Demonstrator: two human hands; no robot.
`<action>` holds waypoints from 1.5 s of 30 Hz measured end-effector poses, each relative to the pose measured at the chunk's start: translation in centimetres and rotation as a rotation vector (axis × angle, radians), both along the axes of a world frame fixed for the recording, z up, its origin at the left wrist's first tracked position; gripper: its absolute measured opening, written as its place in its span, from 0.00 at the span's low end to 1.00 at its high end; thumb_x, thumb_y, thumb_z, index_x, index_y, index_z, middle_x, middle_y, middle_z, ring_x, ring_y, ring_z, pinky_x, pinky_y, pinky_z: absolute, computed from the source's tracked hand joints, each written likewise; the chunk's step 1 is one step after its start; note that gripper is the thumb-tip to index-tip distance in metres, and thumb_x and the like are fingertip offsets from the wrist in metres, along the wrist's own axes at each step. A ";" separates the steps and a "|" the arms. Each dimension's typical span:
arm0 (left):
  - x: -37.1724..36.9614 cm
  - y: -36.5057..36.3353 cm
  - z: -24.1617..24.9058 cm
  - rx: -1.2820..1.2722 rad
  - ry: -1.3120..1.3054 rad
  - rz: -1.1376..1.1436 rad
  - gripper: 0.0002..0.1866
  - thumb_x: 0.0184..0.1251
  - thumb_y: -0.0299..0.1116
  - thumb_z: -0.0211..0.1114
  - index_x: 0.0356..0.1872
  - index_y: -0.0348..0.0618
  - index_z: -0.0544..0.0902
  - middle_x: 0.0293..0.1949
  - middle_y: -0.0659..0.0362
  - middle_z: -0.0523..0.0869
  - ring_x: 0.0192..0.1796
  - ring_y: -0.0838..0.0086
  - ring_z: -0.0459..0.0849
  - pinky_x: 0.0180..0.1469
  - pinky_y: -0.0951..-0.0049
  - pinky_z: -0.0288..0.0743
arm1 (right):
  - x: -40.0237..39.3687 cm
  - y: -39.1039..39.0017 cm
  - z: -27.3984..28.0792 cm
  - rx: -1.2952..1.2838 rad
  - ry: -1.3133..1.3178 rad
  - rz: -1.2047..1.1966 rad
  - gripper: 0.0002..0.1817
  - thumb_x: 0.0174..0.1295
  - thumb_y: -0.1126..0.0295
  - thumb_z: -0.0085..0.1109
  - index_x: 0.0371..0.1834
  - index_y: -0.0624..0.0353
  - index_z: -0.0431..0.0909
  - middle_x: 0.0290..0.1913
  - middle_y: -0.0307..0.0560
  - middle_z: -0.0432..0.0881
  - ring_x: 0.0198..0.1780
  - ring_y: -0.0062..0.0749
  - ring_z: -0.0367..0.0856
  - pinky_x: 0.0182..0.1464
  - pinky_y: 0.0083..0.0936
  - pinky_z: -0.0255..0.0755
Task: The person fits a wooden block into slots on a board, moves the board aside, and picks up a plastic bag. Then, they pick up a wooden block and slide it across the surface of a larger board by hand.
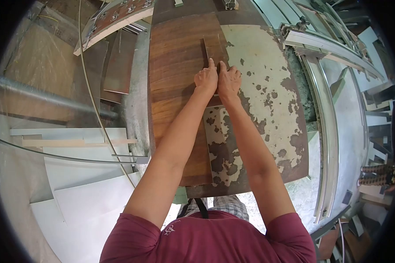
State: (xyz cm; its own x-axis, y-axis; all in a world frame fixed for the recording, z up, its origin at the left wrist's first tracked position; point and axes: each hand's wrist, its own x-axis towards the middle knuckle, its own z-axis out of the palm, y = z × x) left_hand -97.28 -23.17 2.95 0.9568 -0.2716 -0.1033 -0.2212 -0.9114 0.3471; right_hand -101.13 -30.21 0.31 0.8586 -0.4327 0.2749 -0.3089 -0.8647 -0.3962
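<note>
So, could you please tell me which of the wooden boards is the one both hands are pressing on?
It is the small dark board lying on the workbench, on top of the large brown panel. The left hand and right hand rest on its near end; the other boards lie off to the left.

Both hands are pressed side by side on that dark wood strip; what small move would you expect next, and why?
Probably a short push forward: the left hand and right hand press flat on the narrow dark brown wooden strip, which lies lengthwise on the brown wood-grain panel.
</note>
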 end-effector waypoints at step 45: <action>-6.2 22.0 0.2 -0.093 0.031 -0.177 0.31 0.72 0.44 0.49 0.69 0.37 0.57 0.30 0.41 0.85 0.35 0.50 0.86 0.40 0.53 0.79 | -7.6 21.3 -0.1 -0.045 -0.095 -0.079 0.20 0.61 0.64 0.54 0.58 0.44 0.76 0.45 0.45 0.74 0.49 0.40 0.73 0.48 0.35 0.66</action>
